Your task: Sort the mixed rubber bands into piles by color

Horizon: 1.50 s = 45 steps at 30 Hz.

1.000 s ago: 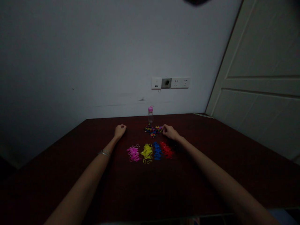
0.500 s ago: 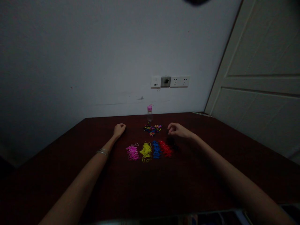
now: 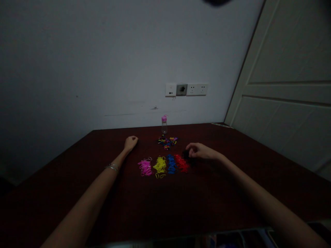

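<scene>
My left hand rests on the table with its fingers curled closed; what they hold, if anything, is hidden. My right hand is at a dark pile beside the red bands, its fingers bent together; anything between them is too small to make out. Small bands lie in separate piles: pink, yellow, blue and red. Behind them is a mixed pile of multicoloured bands, between my two hands.
A clear bottle with a pink cap stands behind the mixed pile. The dark red table meets a wall with sockets. A pale panelled door is at the right.
My right hand has moved down and nearer, from behind the dark pile to beside it. My left hand stays in place. The whole view has shifted slightly.
</scene>
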Available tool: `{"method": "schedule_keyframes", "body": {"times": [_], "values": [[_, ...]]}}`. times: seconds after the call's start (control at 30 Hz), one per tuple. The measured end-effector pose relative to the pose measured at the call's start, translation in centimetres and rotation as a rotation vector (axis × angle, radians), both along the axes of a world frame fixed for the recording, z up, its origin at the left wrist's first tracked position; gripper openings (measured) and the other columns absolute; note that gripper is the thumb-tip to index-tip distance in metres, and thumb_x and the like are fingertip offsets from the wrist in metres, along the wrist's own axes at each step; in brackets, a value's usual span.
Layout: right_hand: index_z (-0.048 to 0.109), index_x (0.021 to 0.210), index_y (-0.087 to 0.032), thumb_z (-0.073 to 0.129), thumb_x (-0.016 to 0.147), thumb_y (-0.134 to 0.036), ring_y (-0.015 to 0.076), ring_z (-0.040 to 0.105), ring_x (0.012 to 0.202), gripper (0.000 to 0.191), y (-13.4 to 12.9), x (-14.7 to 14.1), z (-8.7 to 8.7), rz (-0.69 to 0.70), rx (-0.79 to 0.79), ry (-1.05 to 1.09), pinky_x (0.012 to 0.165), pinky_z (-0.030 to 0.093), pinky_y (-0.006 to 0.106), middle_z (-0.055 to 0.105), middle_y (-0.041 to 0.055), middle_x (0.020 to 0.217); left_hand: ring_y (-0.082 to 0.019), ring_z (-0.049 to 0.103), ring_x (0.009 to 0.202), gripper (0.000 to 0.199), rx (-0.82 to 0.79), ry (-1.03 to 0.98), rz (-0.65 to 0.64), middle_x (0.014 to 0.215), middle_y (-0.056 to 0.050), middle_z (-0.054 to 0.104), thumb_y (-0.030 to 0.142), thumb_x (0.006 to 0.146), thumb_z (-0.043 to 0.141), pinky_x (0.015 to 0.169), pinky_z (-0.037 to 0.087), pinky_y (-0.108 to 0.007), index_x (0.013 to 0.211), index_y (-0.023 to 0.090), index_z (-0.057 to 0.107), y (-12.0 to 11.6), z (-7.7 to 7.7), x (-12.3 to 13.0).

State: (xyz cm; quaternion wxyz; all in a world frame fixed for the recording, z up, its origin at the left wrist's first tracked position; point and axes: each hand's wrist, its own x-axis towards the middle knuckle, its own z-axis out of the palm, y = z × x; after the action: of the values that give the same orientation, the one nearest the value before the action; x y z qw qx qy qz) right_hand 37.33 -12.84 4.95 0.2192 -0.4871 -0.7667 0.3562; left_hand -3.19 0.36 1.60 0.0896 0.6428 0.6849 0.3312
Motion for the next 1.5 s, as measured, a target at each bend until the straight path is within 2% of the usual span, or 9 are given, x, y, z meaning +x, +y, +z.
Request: {"method": "schedule_keyframes", "body": {"times": [0.13,0.27,0.43,0.67,0.83,1.0,1.2,1.37,1.5], "values": [[0.058,0.103,-0.015,0.055,0.07,-0.021,0.0151,0.062,0.072,0.034,1.0,0.8,0.0,-0.047,0.033,-0.003,0.061,0.047,0.025,0.068,0.0057,0.085,-0.019,0.064,0.088,0.03,0.022,0.01,-0.024,0.094,-0.008,0.071,0.028,0.079,0.047,0.078,0.045,-0.022,0.09,0.015,0.072,0.1,-0.2,-0.1],[0.061,0.101,-0.014,0.054,0.075,-0.024,0.0175,0.063,0.081,0.029,2.7,2.0,-0.9,-0.218,0.193,-0.086,0.072,0.049,0.028,0.068,0.0085,0.095,-0.02,0.063,0.088,0.031,0.005,0.008,-0.005,0.094,-0.009,0.07,0.03,0.079,0.047,0.078,0.044,-0.023,0.092,0.015,0.071,0.3,-0.4,-0.2],[0.062,0.109,-0.015,0.051,0.083,-0.031,0.0253,0.051,0.115,0.032,4.7,3.0,-3.4,-0.303,0.417,-0.411,0.098,0.038,0.038,0.058,0.014,0.121,-0.02,0.063,0.088,0.031,-0.022,0.007,-0.013,0.094,-0.009,0.07,0.03,0.079,0.047,0.076,0.044,-0.023,0.092,0.015,0.071,0.1,-0.3,-0.1],[0.052,0.128,-0.022,0.035,0.091,-0.043,0.0309,0.034,0.131,0.045,4.6,3.4,-6.4,-0.436,0.425,-0.564,0.103,0.03,0.05,0.043,0.0112,0.141,-0.021,0.062,0.091,0.029,-0.07,0.129,-0.024,0.097,-0.008,0.07,0.033,0.078,0.048,0.076,0.044,-0.024,0.092,0.019,0.07,-1.1,0.5,0.8],[0.052,0.128,-0.021,0.035,0.091,-0.039,0.0304,0.033,0.132,0.045,4.1,3.1,-6.2,-0.446,0.438,-0.56,0.104,0.029,0.05,0.043,0.0112,0.14,-0.022,0.061,0.092,0.026,-0.087,0.19,-0.062,0.097,-0.005,0.07,0.035,0.073,0.055,0.077,0.044,-0.025,0.089,0.022,0.071,-1.5,1.0,1.4],[0.053,0.128,-0.02,0.036,0.09,-0.039,0.0306,0.035,0.131,0.045,3.9,2.9,-5.9,-0.463,0.438,-0.572,0.103,0.031,0.048,0.044,0.0112,0.139,-0.02,0.062,0.09,0.024,-0.115,0.142,-0.101,0.094,-0.005,0.07,0.031,0.071,0.057,0.075,0.045,-0.023,0.087,0.021,0.072,-0.2,1.3,1.9],[0.054,0.126,-0.02,0.037,0.09,-0.038,0.0291,0.036,0.13,0.044,3.8,3.1,-6.1,-0.469,0.452,-0.558,0.104,0.03,0.046,0.045,0.011,0.139,-0.019,0.062,0.087,0.026,-0.196,0.245,-0.418,0.09,-0.004,0.069,0.028,0.065,0.065,0.075,0.045,-0.023,0.089,0.021,0.072,0.3,2.2,6.0],[0.055,0.125,-0.02,0.036,0.09,-0.039,0.0297,0.037,0.129,0.045,3.7,3.1,-6.1,-0.468,0.461,-0.563,0.104,0.031,0.046,0.046,0.0107,0.138,-0.024,0.061,0.095,0.019,-0.136,0.439,-0.474,0.1,-0.008,0.067,0.026,0.072,0.059,0.081,0.045,-0.029,0.087,0.023,0.071,-1.4,3.3,9.7],[0.055,0.125,-0.019,0.036,0.09,-0.038,0.0306,0.037,0.129,0.044,3.6,3.0,-6.0,-0.46,0.457,-0.557,0.103,0.031,0.046,0.046,0.0119,0.138,-0.027,0.06,0.097,0.021,-0.069,0.608,-0.473,0.107,-0.014,0.062,0.023,0.079,0.051,0.083,0.044,-0.034,0.087,0.018,0.069,-2.0,3.3,10.7]]}}
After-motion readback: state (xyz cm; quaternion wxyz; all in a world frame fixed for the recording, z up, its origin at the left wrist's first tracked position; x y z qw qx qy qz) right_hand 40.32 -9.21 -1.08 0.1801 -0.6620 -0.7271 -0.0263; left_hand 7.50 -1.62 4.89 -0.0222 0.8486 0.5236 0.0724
